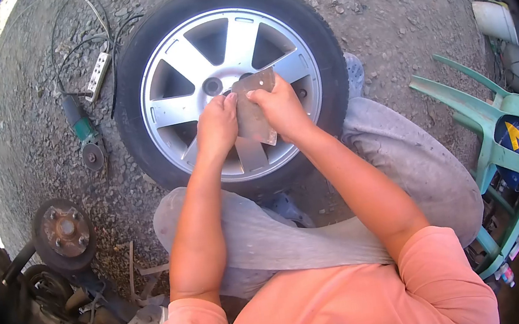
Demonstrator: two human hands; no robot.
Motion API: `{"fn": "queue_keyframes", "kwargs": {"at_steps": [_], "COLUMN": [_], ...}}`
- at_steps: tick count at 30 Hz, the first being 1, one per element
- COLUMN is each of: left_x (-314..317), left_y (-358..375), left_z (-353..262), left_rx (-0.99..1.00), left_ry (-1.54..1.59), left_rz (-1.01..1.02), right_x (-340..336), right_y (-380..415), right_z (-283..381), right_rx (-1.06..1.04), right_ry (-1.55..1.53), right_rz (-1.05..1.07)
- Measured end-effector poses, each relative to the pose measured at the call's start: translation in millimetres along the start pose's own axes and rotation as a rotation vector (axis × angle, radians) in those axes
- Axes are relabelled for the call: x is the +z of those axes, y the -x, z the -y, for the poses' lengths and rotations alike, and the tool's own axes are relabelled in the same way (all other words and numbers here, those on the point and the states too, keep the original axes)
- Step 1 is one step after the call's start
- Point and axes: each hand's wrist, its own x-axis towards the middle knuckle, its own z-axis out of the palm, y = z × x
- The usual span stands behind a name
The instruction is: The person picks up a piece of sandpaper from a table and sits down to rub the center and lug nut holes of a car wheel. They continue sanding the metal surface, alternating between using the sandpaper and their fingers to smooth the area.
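Note:
A flat brownish plate [252, 114], with a small hole near its upper right corner, is held between both hands above the wheel. My left hand [218, 123] has its fingers closed at the plate's left edge. On the right side, my right hand [282, 108] grips the plate with the thumb laid across its face. Beneath them a car wheel [177, 109] with silver spokes and a black tire lies flat on the ground. The fingers behind the plate are hidden, and so is part of the hub.
An angle grinder [82, 129] and a white power strip [98, 75] with cables lie left of the tire. A brake disc hub [66, 230] juts from the car at lower left. At right are a green plastic chair [486, 119] and a white bucket [494, 21].

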Motion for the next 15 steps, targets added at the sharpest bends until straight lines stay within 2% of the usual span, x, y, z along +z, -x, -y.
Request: {"fn": "queue_keyframes", "kwargs": {"at_steps": [2, 6, 11, 14, 15], "left_x": [3.2, 1.9, -2.5, 1.1, -2.4], "left_y": [-0.8, 4.2, -1.1, 3.0, 4.5], "left_z": [0.7, -5.1, 1.2, -5.8, -8.0], "left_rx": [0.0, -0.016, -0.044, -0.041, -0.05], "left_ry": [-0.032, -0.156, -0.104, -0.174, -0.178], "left_rz": [0.031, 0.03, 0.044, 0.091, 0.057], "right_x": [-5.2, -9.1, -9.4, -18.0, -13.8], "right_y": [-3.1, 2.2, -4.8, 0.2, -0.4], "right_z": [-5.4, 5.4, -2.1, -3.9, -1.7], "right_rx": [-0.056, -0.018, -0.064, -0.031, -0.05], "right_ry": [0.044, -0.05, 0.052, -0.097, -0.04], "right_rz": [0.01, 0.069, 0.057, 0.096, 0.098]}}
